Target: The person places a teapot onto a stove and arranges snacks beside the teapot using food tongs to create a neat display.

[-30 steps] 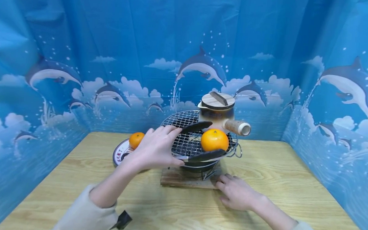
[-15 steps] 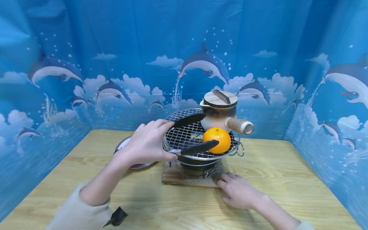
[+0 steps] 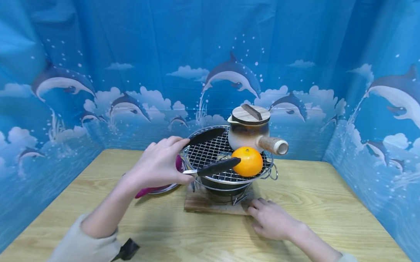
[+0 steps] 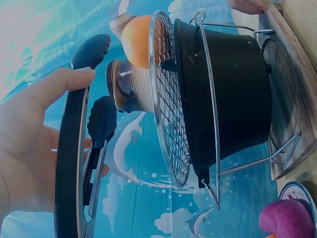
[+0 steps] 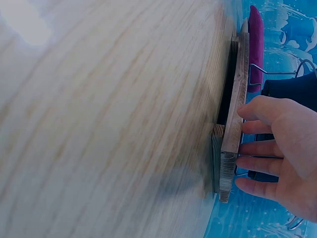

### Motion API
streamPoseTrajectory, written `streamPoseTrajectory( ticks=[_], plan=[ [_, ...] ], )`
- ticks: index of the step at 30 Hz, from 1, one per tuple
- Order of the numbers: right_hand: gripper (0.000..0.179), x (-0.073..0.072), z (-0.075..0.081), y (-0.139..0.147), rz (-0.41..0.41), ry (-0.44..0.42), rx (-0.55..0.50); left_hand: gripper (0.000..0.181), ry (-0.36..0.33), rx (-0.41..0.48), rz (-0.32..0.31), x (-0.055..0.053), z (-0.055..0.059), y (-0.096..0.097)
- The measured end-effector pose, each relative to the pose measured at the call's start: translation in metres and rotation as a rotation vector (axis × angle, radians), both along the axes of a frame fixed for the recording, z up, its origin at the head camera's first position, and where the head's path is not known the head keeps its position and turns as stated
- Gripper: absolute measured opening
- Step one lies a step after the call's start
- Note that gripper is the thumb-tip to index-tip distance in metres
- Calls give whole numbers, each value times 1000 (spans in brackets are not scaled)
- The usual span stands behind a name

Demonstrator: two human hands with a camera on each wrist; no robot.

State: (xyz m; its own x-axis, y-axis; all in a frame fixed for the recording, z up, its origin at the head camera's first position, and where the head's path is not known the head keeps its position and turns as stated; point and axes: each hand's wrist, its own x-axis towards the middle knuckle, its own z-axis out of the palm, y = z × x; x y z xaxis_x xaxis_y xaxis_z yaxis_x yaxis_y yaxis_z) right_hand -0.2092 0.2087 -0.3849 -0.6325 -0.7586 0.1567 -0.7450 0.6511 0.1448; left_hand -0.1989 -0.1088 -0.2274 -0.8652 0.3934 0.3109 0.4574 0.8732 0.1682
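Observation:
My left hand [image 3: 164, 160] grips a pair of black-tipped tongs [image 4: 72, 153], thumb on one arm and fingers on the other. The arms stand spread apart, with nothing between the tips. In the head view the lower tip overlaps the left side of an orange [image 3: 248, 162], which rests on a round wire grill [image 3: 209, 150]. Behind the orange stands a side-handled teapot [image 3: 248, 134] with a wooden lid. The grill sits over a black stove [image 4: 228, 94]. My right hand [image 3: 274, 220] rests straight fingertips on the wooden board [image 5: 234, 109] under the stove.
Left of the stove, partly hidden by my left hand, a magenta-purple lumpy thing [image 4: 287, 220] lies on a white plate [image 4: 297, 187] with a dark rim. Wire loops [image 3: 273, 172] stick out from the grill's right side. A blue dolphin-print curtain [image 3: 164, 48] encloses the table.
My left hand and the tongs have drawn back to the left, and the tips no longer flank the orange. The orange stays on the grill. The purple thing has come into view. My right hand stays put.

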Motion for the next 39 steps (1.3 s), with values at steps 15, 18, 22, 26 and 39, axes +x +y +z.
streamPoseTrajectory(
  ticks=[15, 18, 22, 26, 39],
  plan=[
    [31, 0, -1, 0, 19, 34, -8, 93, -19, 3, 55, -5, -3, -17],
    [32, 0, -1, 0, 17, 27, -8, 93, -44, 29, 82, -6, -2, -21],
    [31, 0, -1, 0, 14, 19, -14, 92, -70, 81, 116, -7, -1, -28],
    [30, 0, -1, 0, 17, 27, -13, 93, -98, 113, 147, -8, -2, -37],
    [31, 1, 1, 0, 8, 22, -2, 99, -133, 114, 205, -18, -14, -67]
  ],
)
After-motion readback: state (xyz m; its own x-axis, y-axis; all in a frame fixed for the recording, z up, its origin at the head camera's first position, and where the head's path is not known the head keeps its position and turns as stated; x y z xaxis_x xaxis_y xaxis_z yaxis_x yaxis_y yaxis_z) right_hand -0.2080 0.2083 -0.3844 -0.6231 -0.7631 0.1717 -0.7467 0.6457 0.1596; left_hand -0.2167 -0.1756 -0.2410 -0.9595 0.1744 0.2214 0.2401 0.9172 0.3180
